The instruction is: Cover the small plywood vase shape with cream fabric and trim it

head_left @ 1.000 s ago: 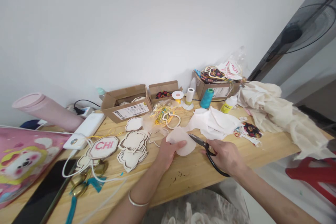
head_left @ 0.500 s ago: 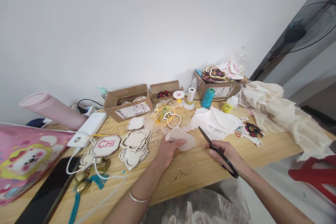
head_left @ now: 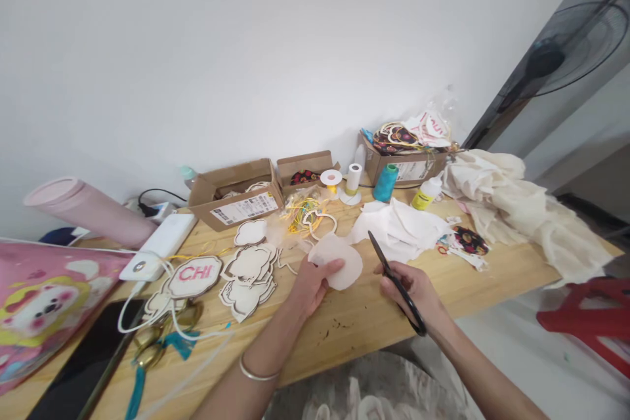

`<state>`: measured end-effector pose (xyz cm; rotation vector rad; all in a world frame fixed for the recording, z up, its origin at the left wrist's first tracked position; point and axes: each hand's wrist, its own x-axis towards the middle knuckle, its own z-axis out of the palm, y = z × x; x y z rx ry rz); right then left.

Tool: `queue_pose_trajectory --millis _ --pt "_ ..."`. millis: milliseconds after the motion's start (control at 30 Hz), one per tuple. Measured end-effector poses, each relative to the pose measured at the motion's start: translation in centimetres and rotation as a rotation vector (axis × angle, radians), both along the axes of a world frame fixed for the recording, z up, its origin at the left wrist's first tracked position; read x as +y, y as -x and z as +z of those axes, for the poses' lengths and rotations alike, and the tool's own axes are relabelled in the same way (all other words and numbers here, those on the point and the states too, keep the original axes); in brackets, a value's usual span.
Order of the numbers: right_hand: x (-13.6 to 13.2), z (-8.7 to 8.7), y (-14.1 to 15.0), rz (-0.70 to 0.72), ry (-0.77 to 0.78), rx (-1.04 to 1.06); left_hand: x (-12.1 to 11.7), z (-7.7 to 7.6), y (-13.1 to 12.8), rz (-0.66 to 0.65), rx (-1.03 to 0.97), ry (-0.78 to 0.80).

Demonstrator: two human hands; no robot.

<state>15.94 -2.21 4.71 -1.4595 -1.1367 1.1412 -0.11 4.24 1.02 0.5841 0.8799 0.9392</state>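
Between thumb and fingers, my left hand [head_left: 315, 282] pinches a pale piece of fabric [head_left: 347, 264] cut to a rounded shape. My right hand [head_left: 411, 292] grips black scissors [head_left: 394, 275], their blades together and pointing up and left, apart from the fabric. Behind the scissors lies a crumpled white cloth [head_left: 398, 226]. To the left of my left hand are several stacked wooden cloud-shaped pieces [head_left: 249, 282] and a white plaque with pink "CHI" lettering [head_left: 194, 275]. Small dark scraps dot the wood below the fabric.
Along the wall stand a cardboard box [head_left: 236, 193], a teal thread cone [head_left: 385, 182], a yellow-labelled glue bottle [head_left: 426, 194] and a filled box [head_left: 403, 167]. Cream cloth [head_left: 526, 203] hangs over the right edge. A phone [head_left: 83, 361], power bank [head_left: 157, 249] and pink tumbler [head_left: 88, 210] occupy the left.
The fabric piece has turned in my left hand and shows more of its face. My right hand and the scissors have shifted slightly left. The whole view has shifted a little.
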Motion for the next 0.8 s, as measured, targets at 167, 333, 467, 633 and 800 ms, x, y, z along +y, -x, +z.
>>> queue_pose_trajectory --millis 167,333,467,633,800 --pt "1.4 -0.5 1.6 -0.112 -0.04 0.205 -0.2 0.1 0.0 -0.051 0.013 -0.007" --pt "2.2 -2.5 1.5 -0.096 -0.094 0.308 -0.2 0.7 0.5 -0.139 -0.019 0.03" --pt "1.9 -2.9 1.4 -0.125 -0.11 0.325 -0.3 0.8 0.7 -0.144 -0.05 0.048" --pt "1.1 -2.9 1.3 -0.132 -0.065 0.288 -0.3 0.6 0.5 -0.154 0.001 0.012" --pt "0.3 -4.1 0.3 -0.091 -0.073 0.327 -0.2 0.5 0.5 -0.111 0.071 -0.025"
